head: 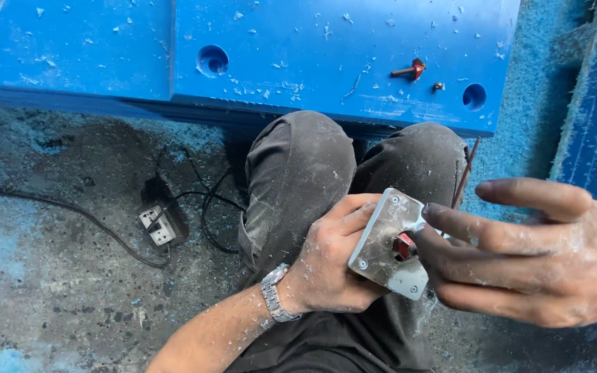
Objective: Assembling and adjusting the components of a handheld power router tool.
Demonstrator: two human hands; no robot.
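My left hand (329,259), dusty and wearing a metal wristwatch, grips a small router-like tool; its square scratched base plate (381,231) faces up over my lap. A red cutter bit (403,245) sits in the plate's centre hole. My right hand (526,252) reaches in from the right, and its fingertips touch the red bit and the plate's edge. My knees in dark dusty trousers (298,173) are below the tool.
A large blue plastic slab (278,48) with round holes lies ahead, strewn with shavings; a loose red bit (412,69) rests on it. An extension socket (157,224) with black cables lies on the dusty floor at left. A thin rod (466,169) leans by my right knee.
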